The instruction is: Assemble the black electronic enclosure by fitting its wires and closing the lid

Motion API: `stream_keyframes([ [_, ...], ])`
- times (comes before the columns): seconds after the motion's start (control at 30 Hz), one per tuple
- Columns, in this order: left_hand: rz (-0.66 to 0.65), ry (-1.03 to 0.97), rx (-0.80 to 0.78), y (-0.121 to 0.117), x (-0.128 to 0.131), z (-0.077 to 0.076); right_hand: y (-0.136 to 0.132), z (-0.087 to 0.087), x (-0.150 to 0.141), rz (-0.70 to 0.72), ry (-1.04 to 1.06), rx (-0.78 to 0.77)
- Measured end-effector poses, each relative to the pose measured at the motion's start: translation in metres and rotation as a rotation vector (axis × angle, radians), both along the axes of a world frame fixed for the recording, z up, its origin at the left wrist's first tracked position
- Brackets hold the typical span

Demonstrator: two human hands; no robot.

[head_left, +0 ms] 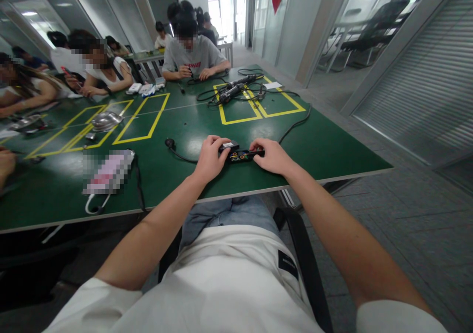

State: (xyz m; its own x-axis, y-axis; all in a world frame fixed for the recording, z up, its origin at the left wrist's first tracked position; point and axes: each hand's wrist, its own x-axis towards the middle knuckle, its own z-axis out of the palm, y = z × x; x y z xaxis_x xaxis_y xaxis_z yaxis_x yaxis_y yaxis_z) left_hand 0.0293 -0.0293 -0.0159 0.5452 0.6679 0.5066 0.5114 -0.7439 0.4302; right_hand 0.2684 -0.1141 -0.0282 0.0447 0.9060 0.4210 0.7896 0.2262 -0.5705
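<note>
Just in front of me, near the table's front edge, lies an opened black electrical device [241, 156] with small coloured wires showing inside. My left hand [213, 158] closes round its left end. Under those fingertips is a black cover piece [229, 146] with a pale label, tilted against the device. My right hand [271, 155] pinches the device's right end between thumb and fingers. A black cord with a plug [170, 143] lies left of my left hand. Another black cable [295, 124] runs from beyond my right hand toward the back right. The palms hide both ends of the device.
Yellow tape outlines [242, 122] mark the green table [177, 170]. Black handheld devices with cables [236, 89] lie at the back. To the left are a shiny metal part [106, 120] and a blurred pink phone-like item [109, 171]. Several people sit around; one person [194, 54] works opposite.
</note>
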Motion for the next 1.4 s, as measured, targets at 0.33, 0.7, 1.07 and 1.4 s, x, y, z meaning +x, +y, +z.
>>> stream_keyframes([
  [0.33, -0.022, 0.114, 0.002, -0.009, -0.005, 0.004, -0.002, 0.002, -0.004, 0.033, 0.028, 0.005],
  [0.7, -0.073, 0.187, -0.052, -0.010, -0.007, 0.007, -0.003, 0.003, -0.003, 0.039, 0.024, 0.015],
  [1.07, -0.056, 0.110, -0.045, -0.007, -0.009, 0.009, -0.001, 0.001, -0.002, 0.036, 0.043, 0.060],
  [1.4, -0.130, 0.085, -0.053, -0.003, -0.011, 0.007, -0.001, 0.001, -0.001, 0.027, 0.037, 0.083],
])
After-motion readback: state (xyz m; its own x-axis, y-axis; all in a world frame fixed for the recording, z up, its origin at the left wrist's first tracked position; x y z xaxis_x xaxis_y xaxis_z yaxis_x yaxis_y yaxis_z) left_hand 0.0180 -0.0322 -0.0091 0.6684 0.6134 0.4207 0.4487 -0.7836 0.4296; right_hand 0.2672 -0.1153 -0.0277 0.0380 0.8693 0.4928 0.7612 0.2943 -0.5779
